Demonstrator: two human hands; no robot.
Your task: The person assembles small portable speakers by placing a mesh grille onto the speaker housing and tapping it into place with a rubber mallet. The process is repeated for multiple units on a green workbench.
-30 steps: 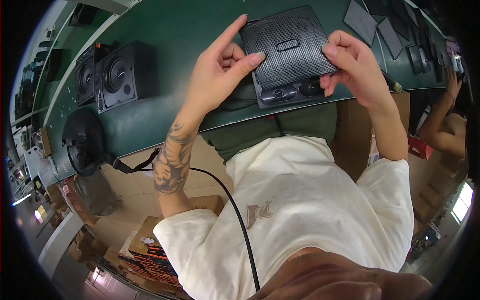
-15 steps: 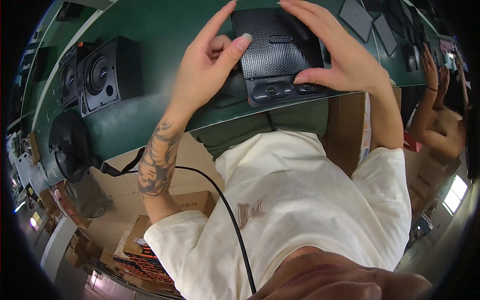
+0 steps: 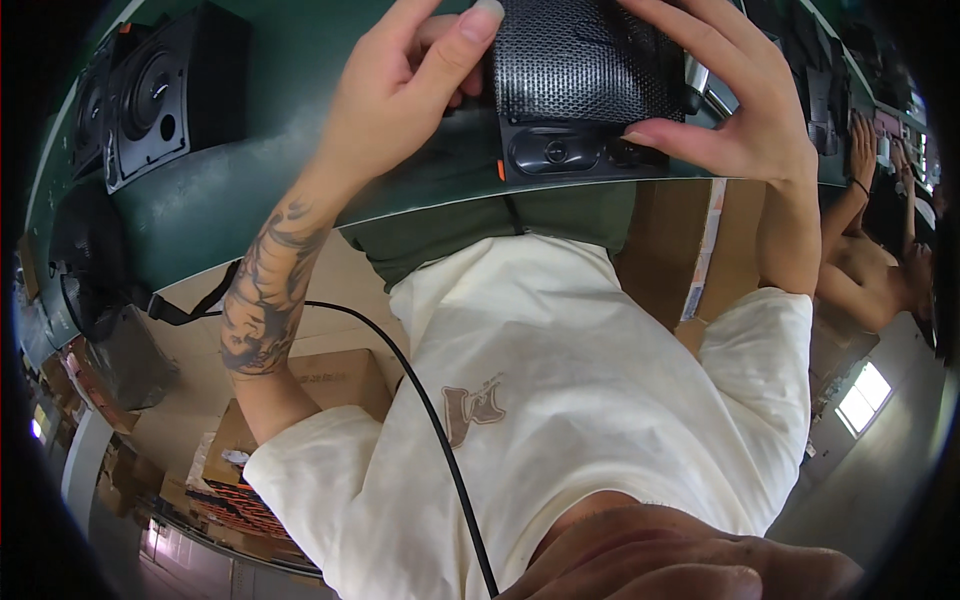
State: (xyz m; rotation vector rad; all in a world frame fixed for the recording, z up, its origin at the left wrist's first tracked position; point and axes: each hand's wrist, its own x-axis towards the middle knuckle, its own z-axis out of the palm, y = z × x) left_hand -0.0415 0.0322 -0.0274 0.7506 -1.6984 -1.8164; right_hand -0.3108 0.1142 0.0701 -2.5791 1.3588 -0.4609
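A black speaker [image 3: 585, 160] with a perforated mesh grille [image 3: 580, 75] lies on the green bench in front of me; its near strip has oval recesses and a small orange tab. My left hand [image 3: 425, 75] is at the grille's left edge, thumb stretched toward it and other fingers partly curled. The upper part of its index finger is cut off by the frame. My right hand [image 3: 735, 105] spreads over the right side, fingers reaching across the mesh and thumb on the near strip. A silver metal piece [image 3: 697, 75] shows beside the speaker, partly hidden by my right hand.
Two black speaker boxes [image 3: 160, 95] with exposed cones stand on the green bench [image 3: 290, 130] at the left. A black bag [image 3: 90, 250] with a strap hangs at its edge. Cardboard boxes [image 3: 330, 380] are below. A co-worker's arm [image 3: 850, 215] is at the right.
My view has shifted, so the left speaker boxes sit further left and the grille higher. Both hands stay at the grille; my right hand has spread wider. The silver metal piece now shows beside it.
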